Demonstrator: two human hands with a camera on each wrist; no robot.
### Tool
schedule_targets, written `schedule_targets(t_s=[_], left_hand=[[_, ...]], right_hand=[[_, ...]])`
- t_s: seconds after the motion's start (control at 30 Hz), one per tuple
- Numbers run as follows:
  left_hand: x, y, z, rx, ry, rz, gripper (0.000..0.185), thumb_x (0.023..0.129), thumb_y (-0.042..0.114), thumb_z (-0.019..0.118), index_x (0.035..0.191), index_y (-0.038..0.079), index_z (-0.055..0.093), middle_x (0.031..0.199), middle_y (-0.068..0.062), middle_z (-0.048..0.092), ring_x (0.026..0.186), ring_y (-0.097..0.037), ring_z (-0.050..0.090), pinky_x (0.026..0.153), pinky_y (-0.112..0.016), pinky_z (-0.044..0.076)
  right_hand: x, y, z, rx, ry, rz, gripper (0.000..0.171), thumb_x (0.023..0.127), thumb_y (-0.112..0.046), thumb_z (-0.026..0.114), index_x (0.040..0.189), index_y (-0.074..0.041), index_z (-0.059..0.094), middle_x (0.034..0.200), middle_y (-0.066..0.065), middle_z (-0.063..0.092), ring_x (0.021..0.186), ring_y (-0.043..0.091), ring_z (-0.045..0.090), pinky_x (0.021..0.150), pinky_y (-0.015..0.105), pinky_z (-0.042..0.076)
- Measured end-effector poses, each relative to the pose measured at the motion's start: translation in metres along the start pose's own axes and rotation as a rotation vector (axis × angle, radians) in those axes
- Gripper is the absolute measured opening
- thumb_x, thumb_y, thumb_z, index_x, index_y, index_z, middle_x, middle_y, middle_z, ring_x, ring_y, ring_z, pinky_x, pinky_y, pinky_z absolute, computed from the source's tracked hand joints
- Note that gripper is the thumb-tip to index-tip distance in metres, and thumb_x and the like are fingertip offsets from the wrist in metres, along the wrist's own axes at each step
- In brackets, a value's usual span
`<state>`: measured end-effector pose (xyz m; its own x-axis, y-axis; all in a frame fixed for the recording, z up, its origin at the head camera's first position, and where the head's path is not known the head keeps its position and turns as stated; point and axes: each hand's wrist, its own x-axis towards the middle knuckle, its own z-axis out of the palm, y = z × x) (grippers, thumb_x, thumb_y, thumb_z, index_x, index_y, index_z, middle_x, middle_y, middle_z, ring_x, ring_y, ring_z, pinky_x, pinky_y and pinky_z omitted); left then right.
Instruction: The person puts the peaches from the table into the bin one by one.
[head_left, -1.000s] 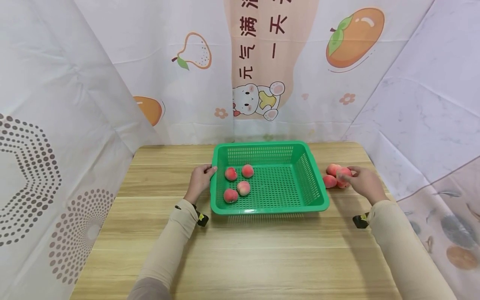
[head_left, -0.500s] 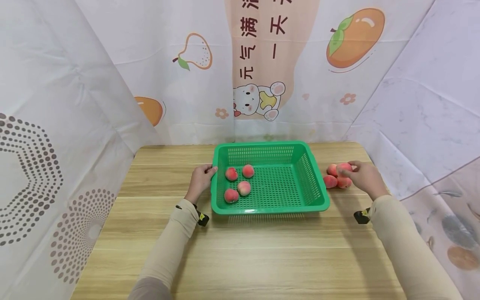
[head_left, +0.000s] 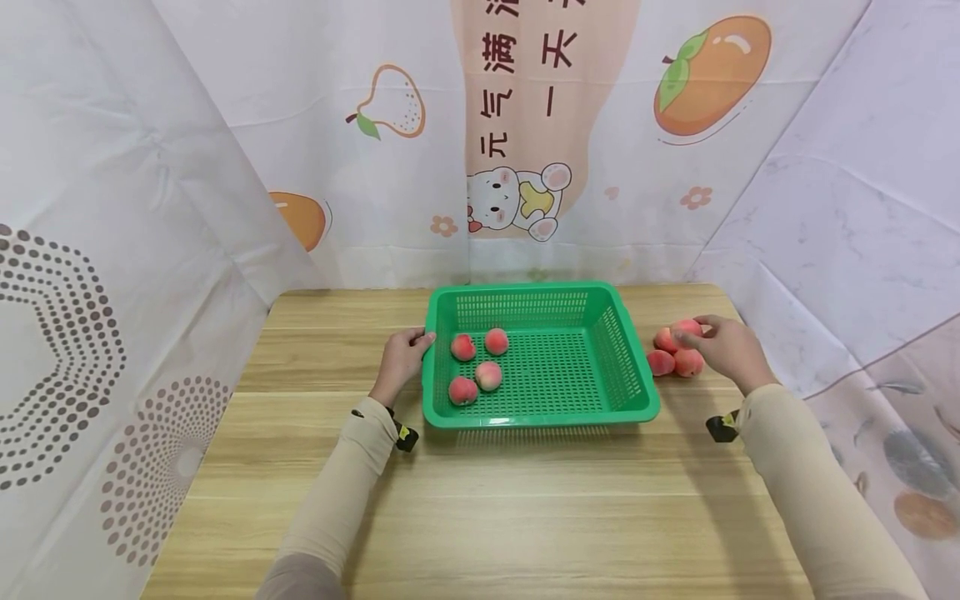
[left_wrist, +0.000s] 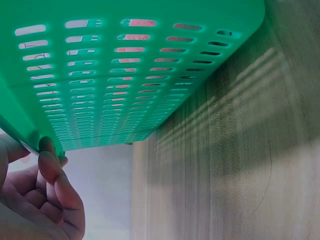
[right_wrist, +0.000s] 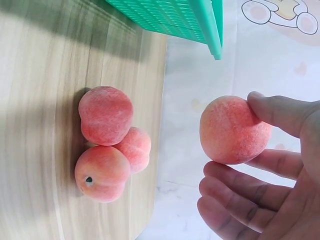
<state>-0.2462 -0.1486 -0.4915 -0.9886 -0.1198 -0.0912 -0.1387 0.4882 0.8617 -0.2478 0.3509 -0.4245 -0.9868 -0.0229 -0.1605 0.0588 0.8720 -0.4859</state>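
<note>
A green perforated plastic basket stands on the table, with several pink-red peaches in its left half. My left hand pinches the rim at the basket's left side; in the left wrist view, thumb and fingers meet on the green edge. Right of the basket, my right hand holds a peach between thumb and fingers, raised off the table. Beside it, three more peaches lie close together on the wood.
The wooden table reaches back to a printed curtain. Further cloth hangs along both sides. A small black camera sits on each wrist, the right one above the table near the peaches.
My right hand has lifted slightly up and away with the peach, so the peaches below show more fully. The left hand and the basket stay where they were.
</note>
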Motion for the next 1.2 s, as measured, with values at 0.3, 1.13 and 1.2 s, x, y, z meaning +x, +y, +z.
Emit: schedule_targets(t_s=[0.3, 1.13, 1.2], left_hand=[[0.0, 0.001, 0.0, 0.004, -0.003, 0.01, 0.041, 0.1, 0.031, 0.056, 0.129, 0.002, 0.062, 0.106, -0.015, 0.068, 0.089, -0.019, 0.06, 0.071, -0.024, 0.048], [-0.003, 0.001, 0.001, 0.013, 0.005, 0.018, 0.041, 0.1, 0.032, 0.054, 0.128, 0.002, 0.062, 0.106, -0.015, 0.068, 0.089, -0.02, 0.06, 0.072, -0.026, 0.048], [-0.002, 0.001, 0.0, 0.013, 0.009, 0.016, 0.041, 0.1, 0.032, 0.054, 0.128, 0.002, 0.062, 0.105, -0.014, 0.067, 0.089, -0.02, 0.06, 0.072, -0.026, 0.048]], right_hand=[[0.004, -0.004, -0.003, -0.022, 0.011, 0.005, 0.085, 0.094, -0.059, 0.051, 0.141, 0.011, 0.039, 0.126, 0.037, 0.051, 0.113, 0.051, 0.05, 0.088, 0.061, 0.045], [0.008, -0.016, -0.006, -0.036, 0.018, -0.02, 0.08, 0.094, -0.06, 0.05, 0.139, 0.007, 0.044, 0.125, 0.035, 0.053, 0.111, 0.049, 0.051, 0.088, 0.06, 0.045], [0.01, -0.019, -0.008, -0.044, 0.026, -0.034, 0.079, 0.094, -0.059, 0.051, 0.137, 0.006, 0.045, 0.123, 0.035, 0.054, 0.11, 0.049, 0.052, 0.087, 0.059, 0.045]])
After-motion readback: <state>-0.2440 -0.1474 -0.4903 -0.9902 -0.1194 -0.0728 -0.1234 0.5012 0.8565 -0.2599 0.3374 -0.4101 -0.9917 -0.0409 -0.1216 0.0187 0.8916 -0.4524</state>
